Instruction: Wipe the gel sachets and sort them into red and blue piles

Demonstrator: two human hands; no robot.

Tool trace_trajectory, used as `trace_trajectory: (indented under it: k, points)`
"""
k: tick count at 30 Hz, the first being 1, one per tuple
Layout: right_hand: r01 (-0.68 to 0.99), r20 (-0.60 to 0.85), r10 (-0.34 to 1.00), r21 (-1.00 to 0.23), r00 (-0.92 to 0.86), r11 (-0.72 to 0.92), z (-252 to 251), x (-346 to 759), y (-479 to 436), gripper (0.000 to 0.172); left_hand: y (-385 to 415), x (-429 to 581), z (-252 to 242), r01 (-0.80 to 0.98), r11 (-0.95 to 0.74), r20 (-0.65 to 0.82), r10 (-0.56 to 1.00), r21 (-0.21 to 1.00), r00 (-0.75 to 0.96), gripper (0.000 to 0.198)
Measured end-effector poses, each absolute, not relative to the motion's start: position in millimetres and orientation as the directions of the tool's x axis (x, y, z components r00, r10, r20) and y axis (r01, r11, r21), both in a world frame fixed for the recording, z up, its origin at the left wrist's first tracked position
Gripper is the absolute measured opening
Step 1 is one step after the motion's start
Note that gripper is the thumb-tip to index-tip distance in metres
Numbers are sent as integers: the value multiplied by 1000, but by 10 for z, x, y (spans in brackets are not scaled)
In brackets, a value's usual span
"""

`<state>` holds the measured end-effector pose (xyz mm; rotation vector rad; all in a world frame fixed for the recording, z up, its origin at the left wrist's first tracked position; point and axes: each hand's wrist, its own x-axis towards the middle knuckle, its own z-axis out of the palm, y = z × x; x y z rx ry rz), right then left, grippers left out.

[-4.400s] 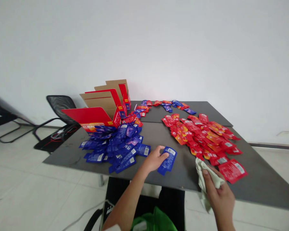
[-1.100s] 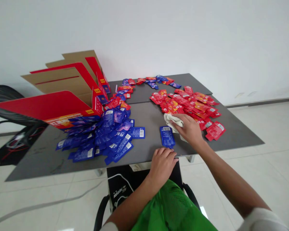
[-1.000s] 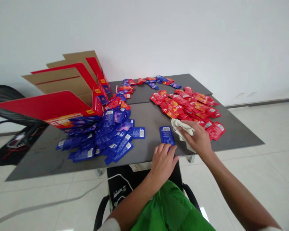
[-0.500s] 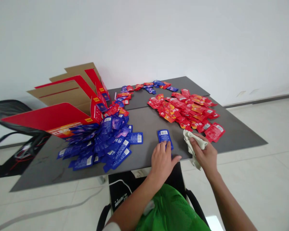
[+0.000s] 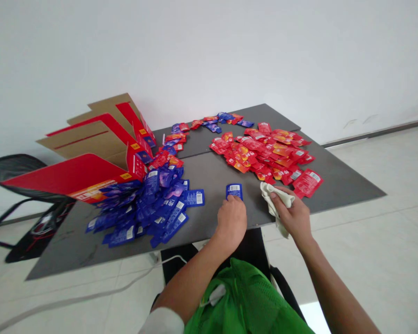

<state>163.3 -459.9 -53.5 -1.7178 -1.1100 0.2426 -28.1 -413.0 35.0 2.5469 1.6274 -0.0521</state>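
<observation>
A single blue packet (image 5: 234,189) with a white barcode label lies near the table's front edge. My left hand (image 5: 231,220) is closed at its lower end, fingers curled over it; the fingertips and that end are hidden. To the right, my right hand (image 5: 294,214) grips a crumpled cream cloth (image 5: 274,198), part of which hangs over the table edge. Just beyond that hand spreads a heap of red packets (image 5: 261,150), with one red packet (image 5: 308,182) closest to it. On the left is a pile of blue packets (image 5: 160,204).
Open red cartons (image 5: 76,169) with brown insides stand along the left of the grey table (image 5: 209,169). Mixed red and blue packets (image 5: 209,121) form a curved row at the back. A black mesh chair (image 5: 17,174) is beyond the left edge, and a white wall rises behind.
My left hand's spread fingers have curled in, closing at the packet's lower end. My right hand still holds the cloth, in much the same place. The view has shifted slightly.
</observation>
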Motion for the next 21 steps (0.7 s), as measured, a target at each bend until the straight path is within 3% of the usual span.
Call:
trace_trajectory:
  k: [5,10,14,17,19,21]
  points:
    - [556,316,773,-829,550,-57,-495,1621,-4598,58,-4123,-374,251,893,-448,-51,891,50,450,38]
    - [550,318,764,-833,561,-58,-526,1628,-4594,57,-4120,-600,-46,847,-530,101,845,30,525,20]
    - [557,328,765,-829,554,-47,-547,1636,-4596,56,-4096,-764,-136,812,-574,154,816,106,557,11]
    - [559,322,765,-827,557,-59,-534,1634,-4598,56,-4063,-843,-109,766,-570,212,822,299,529,14]
    - [562,318,764,-824,561,-70,-519,1629,-4598,58,-4059,-876,-80,687,-491,226,867,536,444,20]
    - [565,316,764,-821,562,-76,-504,1623,-4597,59,-4078,-887,-68,519,-312,134,927,796,351,26]
